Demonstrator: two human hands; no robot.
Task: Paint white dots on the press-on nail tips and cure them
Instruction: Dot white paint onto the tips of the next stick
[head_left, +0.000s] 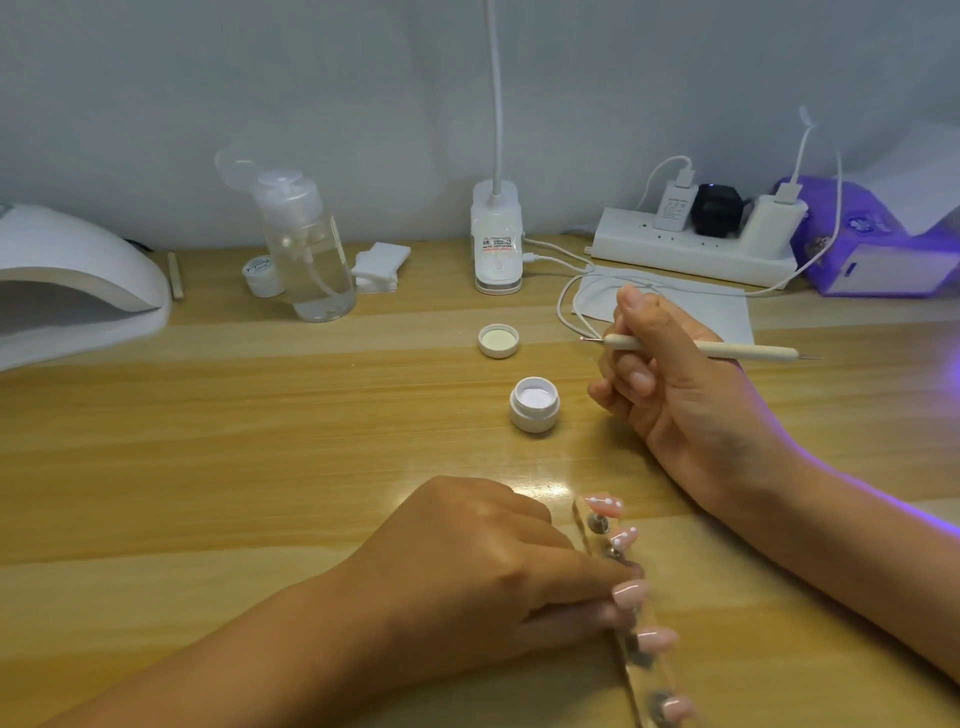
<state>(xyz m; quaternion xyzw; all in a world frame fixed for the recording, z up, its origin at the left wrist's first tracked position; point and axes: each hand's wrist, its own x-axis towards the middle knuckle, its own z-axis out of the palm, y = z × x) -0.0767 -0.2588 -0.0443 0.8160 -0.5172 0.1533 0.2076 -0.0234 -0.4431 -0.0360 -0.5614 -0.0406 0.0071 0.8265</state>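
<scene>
A clear holder strip lies near the front edge with several pink nail tips on metal studs. The two farthest tips carry white dots; the nearer ones look plain. My left hand rests on the strip's left side, its fingers pressing the strip's middle. My right hand hovers farther back, closed around a cream dotting tool held level, tip pointing left. An open white pot of white gel stands left of that hand, its lid behind it.
A white curing lamp sits at the far left. A pump bottle, a small jar, cotton pads, a desk lamp base, a power strip, a face mask and a purple tissue pack line the back.
</scene>
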